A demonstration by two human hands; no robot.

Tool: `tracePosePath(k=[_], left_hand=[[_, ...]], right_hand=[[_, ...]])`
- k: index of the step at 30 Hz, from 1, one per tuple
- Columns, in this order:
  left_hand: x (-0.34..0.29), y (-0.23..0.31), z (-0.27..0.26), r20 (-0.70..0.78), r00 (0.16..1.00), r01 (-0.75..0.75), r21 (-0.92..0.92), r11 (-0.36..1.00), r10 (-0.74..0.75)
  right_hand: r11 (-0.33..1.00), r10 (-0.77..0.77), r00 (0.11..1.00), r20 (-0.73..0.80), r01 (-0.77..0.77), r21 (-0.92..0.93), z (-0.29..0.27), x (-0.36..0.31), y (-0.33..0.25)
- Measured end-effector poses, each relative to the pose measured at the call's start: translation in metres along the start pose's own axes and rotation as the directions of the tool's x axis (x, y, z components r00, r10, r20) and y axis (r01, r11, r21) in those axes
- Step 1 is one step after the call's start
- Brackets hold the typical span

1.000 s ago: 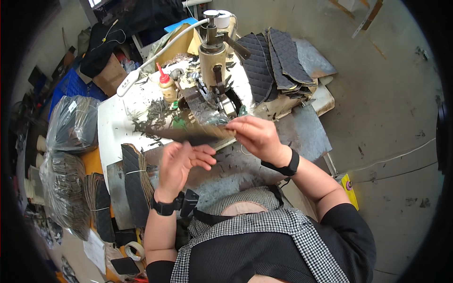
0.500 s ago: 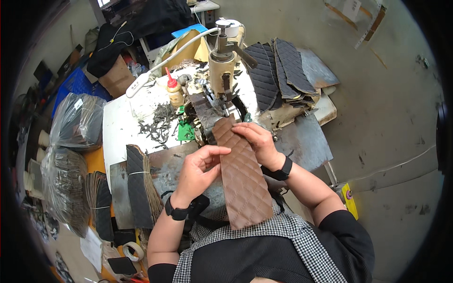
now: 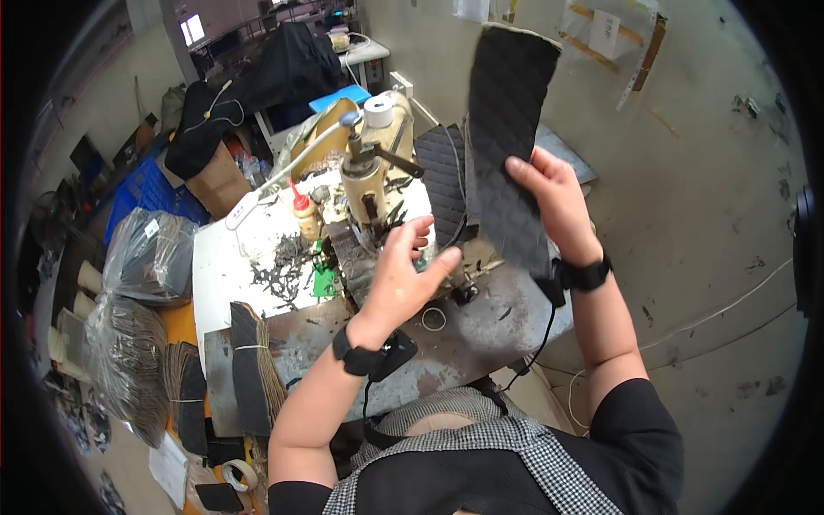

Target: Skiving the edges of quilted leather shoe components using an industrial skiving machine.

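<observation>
My right hand (image 3: 554, 202) grips a long dark quilted strip (image 3: 508, 129) and holds it upright, lifted to the right of the beige sewing machine (image 3: 373, 172). My left hand (image 3: 403, 270) hovers with its fingers apart just in front of the machine's needle area, holding nothing. Both wrists wear black bands. Behind the machine lies a stack of similar quilted pieces (image 3: 442, 167).
On the white work table (image 3: 219, 266) are dark trimmings, a green scrap and a red-capped glue bottle (image 3: 305, 215). A tied bundle of dark strips (image 3: 253, 365) sits at my left. Plastic bags of material (image 3: 146, 257) and a blue crate (image 3: 142, 193) stand further left.
My right hand has lifted the quilted strip from my lap and the machine up and to the right. My left hand has let go of it and moved toward the machine.
</observation>
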State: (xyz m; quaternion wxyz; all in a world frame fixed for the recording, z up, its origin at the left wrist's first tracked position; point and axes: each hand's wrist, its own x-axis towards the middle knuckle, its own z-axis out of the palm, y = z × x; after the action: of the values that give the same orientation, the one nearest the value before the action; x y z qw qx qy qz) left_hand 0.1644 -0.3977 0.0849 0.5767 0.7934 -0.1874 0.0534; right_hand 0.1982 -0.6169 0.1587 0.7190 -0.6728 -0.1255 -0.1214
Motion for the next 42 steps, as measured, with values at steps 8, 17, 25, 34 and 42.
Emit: tracePosePath(k=[8, 17, 25, 34, 42], left_hand=[[0.044, -0.046, 0.072, 0.06, 0.997, -0.069, 0.582, 0.81, 0.043], [0.064, -0.049, 0.07, -0.471, 0.879, 0.003, 0.154, 0.988, 0.071], [0.08, 0.002, 0.08, -0.192, 0.909, -0.266, 0.417, 0.869, 0.371], [0.129, 0.023, 0.068, -0.028, 0.997, -0.061, 0.242, 0.968, 0.07], [0.183, -0.038, 0.126, -0.018, 0.911, 0.412, -0.016, 0.911, -0.413]], right_hand=[[0.743, 0.163, 0.945, -0.284, -0.307, -0.595, -0.082, 0.071, 0.12], [0.879, 0.424, 0.898, -0.114, -0.439, -0.184, -0.08, 0.079, 0.113], [0.915, 0.389, 0.921, -0.028, -0.39, -0.108, -0.072, 0.078, 0.122], [0.768, 0.638, 0.762, -0.117, -0.616, 0.174, -0.137, 0.108, 0.167], [0.927, 0.357, 0.92, 0.159, -0.37, 0.055, -0.1, 0.099, 0.134]])
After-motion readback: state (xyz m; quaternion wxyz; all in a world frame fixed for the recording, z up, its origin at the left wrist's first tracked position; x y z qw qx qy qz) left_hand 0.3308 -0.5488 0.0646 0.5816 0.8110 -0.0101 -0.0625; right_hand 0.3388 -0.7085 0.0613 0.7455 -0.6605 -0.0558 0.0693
